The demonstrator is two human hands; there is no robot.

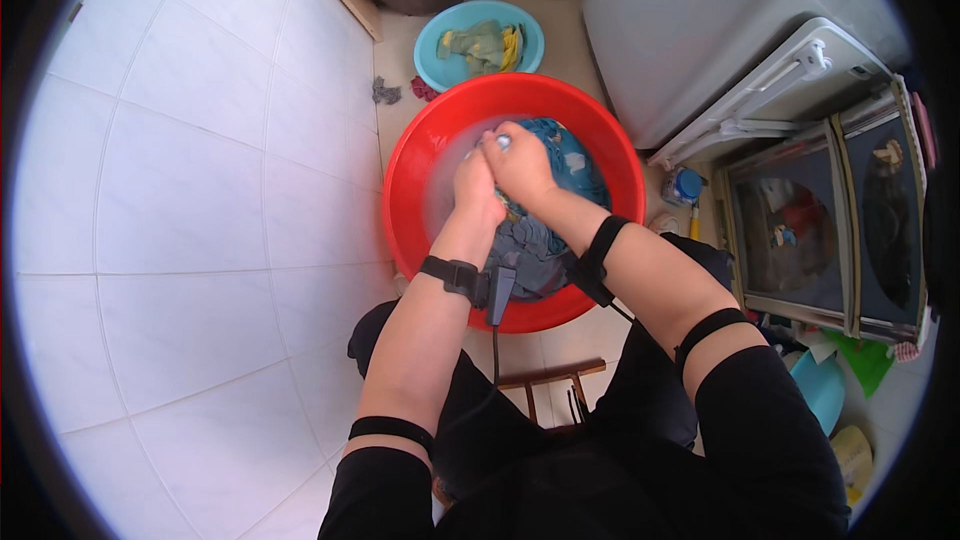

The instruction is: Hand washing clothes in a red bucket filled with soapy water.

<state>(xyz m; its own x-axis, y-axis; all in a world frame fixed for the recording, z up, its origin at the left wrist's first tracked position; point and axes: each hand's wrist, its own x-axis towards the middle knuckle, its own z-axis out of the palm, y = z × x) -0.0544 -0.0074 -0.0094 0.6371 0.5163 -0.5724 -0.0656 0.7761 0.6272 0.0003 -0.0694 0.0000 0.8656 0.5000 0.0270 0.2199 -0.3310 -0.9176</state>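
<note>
under and right of hands (522,168), blue cloth (577,162)

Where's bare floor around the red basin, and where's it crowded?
Bare floor shows between the light-blue basin and grey appliance; a narrower strip lies between the red basin and tiled wall. Crowded: right side, with blue-lidded jar and cabinet.

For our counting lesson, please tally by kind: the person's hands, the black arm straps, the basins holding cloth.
Hands: 2 (left hand, right hand)
Black straps: 4 (left wrist strap, right wrist strap, left upper strap, right upper strap)
Basins: 2 (red basin, light blue basin)
Total: 8
</note>
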